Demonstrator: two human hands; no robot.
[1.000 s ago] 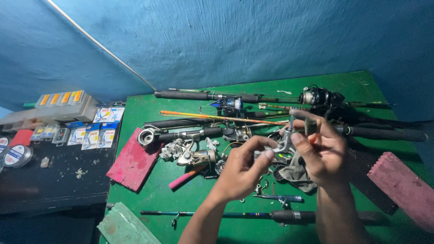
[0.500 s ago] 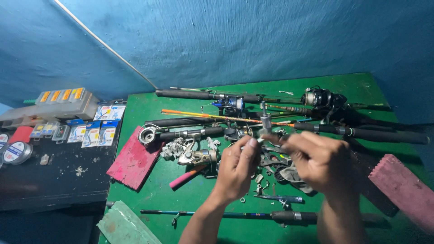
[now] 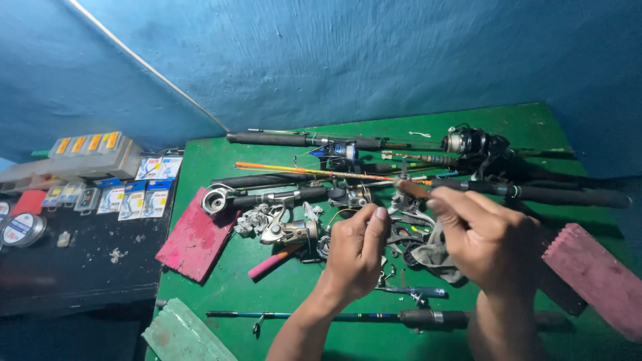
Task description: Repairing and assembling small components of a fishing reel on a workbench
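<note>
Green table (image 3: 521, 124) strewn with reel parts (image 3: 281, 224); left hand (image 3: 354, 254) curled shut, grip unclear; right hand (image 3: 491, 244) pinches a brown tool (image 3: 411, 189).

Your right hand (image 3: 491, 244) has let the metal reel part drop from view and now pinches a thin rod (image 3: 413, 189); your left hand (image 3: 354, 254) has curled shut.

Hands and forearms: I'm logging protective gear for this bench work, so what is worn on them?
Nothing shows. The left hand and right hand are bare, without gloves or visible rings. Both forearms are uncovered to the picture's lower edge: no sleeves, watch or wristband in view.
</note>
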